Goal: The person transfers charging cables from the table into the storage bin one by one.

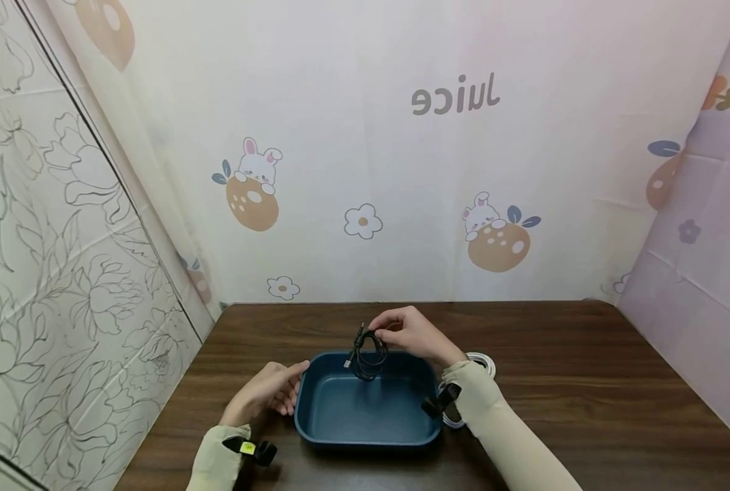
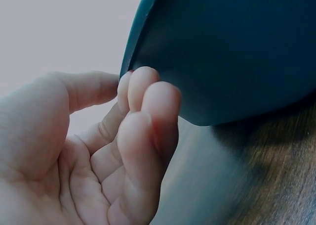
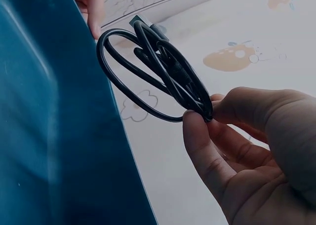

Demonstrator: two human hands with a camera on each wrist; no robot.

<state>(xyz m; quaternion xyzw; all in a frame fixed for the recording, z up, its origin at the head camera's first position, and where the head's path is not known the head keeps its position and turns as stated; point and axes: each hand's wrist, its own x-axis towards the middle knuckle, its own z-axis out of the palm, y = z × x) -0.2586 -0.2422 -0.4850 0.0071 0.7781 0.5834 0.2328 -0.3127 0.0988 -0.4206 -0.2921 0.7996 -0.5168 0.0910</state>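
Note:
A coiled black USB cable hangs over the back part of a dark blue tray. Thumb and fingers of my right hand pinch the coil at one side. In the right wrist view the loops of the cable stick out from the fingertips of the right hand, and a plug shows at the far end. My left hand is at the tray's left side. The left wrist view has its thumb and fingertips pinching the rim of the tray.
A coiled white cable lies on the brown wooden table to the right of the tray, partly hidden by my right forearm. Behind the table hangs a printed curtain; another with line-drawn flowers stands at the left.

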